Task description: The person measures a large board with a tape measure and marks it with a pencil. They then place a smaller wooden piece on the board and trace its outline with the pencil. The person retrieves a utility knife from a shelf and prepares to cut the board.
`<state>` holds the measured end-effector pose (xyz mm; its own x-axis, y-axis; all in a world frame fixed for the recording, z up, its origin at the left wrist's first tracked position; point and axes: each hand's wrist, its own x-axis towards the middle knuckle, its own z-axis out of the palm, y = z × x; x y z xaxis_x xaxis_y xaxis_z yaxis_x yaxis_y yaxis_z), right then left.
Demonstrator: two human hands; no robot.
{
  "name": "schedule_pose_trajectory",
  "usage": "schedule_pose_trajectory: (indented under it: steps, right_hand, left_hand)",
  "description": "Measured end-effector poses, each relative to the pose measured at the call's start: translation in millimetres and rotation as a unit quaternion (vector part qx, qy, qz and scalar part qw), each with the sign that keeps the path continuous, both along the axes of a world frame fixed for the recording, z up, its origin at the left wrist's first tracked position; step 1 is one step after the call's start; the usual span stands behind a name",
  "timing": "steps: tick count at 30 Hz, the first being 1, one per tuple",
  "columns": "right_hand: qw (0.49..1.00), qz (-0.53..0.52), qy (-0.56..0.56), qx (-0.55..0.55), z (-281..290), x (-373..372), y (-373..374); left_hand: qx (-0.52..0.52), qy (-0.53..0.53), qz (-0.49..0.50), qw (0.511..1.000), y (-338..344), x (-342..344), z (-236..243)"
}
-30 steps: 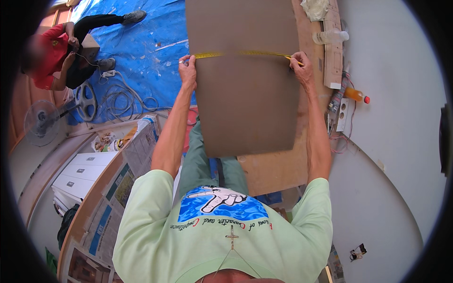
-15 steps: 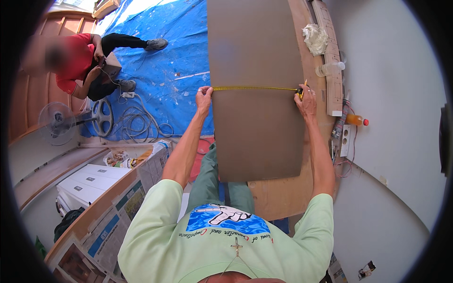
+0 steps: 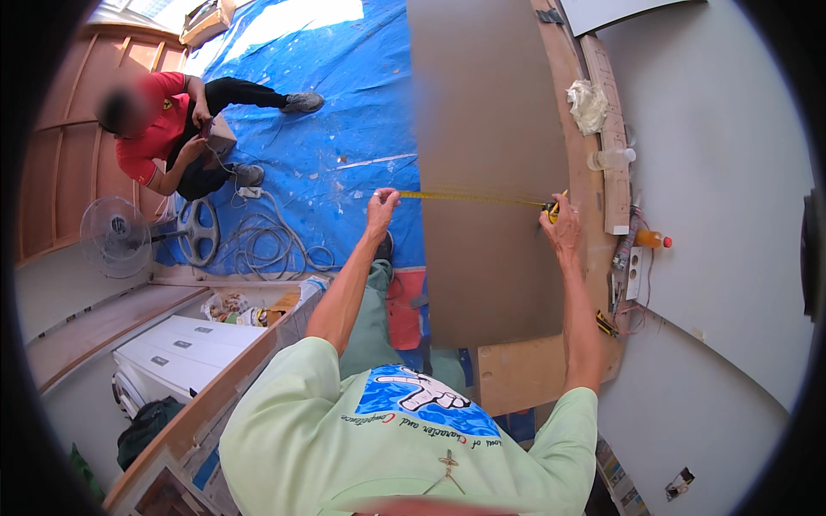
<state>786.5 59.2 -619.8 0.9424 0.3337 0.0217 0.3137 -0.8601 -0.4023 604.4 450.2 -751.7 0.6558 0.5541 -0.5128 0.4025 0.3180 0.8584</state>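
Note:
A long, smooth brown sheet (image 3: 495, 275) stretches away in front of me. Over it runs the yellow blade of a tape measure (image 3: 473, 199), slightly blurred. My left hand (image 3: 380, 211) pinches the blade's free end, out past the sheet's left edge and apart from it. Above the sheet's right side, my right hand (image 3: 564, 228) is closed around the black and yellow tape case. A thin, pencil-like tip pokes up from the right fingers; most of it is hidden.
Beneath the sheet lies a plywood board (image 3: 525, 378). Along its right side are a crumpled white cloth (image 3: 587, 107), a clear bottle (image 3: 611, 159), an orange-filled bottle (image 3: 651, 238) and a power strip (image 3: 634, 273). A seated person (image 3: 163, 129), a fan (image 3: 114, 236) and coiled cable occupy the left.
My left hand has moved off the sheet's left edge, leftward, with the blade end still pinched. The tape now slants and looks blurred. The whole view has shifted.

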Motion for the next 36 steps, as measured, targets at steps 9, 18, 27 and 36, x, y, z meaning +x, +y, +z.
schedule_pose_trajectory:
  steps: [9,18,27,36]
  right_hand:
    - [0.995,-0.057,0.05,-0.069,5.2,-21.9,77.7]
    - [0.998,-0.029,0.033,-0.038,36.4,44.0,185.9]
    - [0.999,-0.025,0.004,-0.024,49.2,113.3,204.6]
    - [0.999,-0.025,0.012,-0.02,36.6,272.8,199.6]
  left_hand:
    - [-0.069,0.022,-0.092,0.993,85.2,-2.0,-19.4]
    - [-0.015,-0.038,-0.092,0.995,197.9,27.2,26.3]
    - [0.035,-0.031,-0.127,0.991,219.5,90.5,58.9]
    - [0.085,0.004,-0.184,0.979,212.0,261.7,76.3]
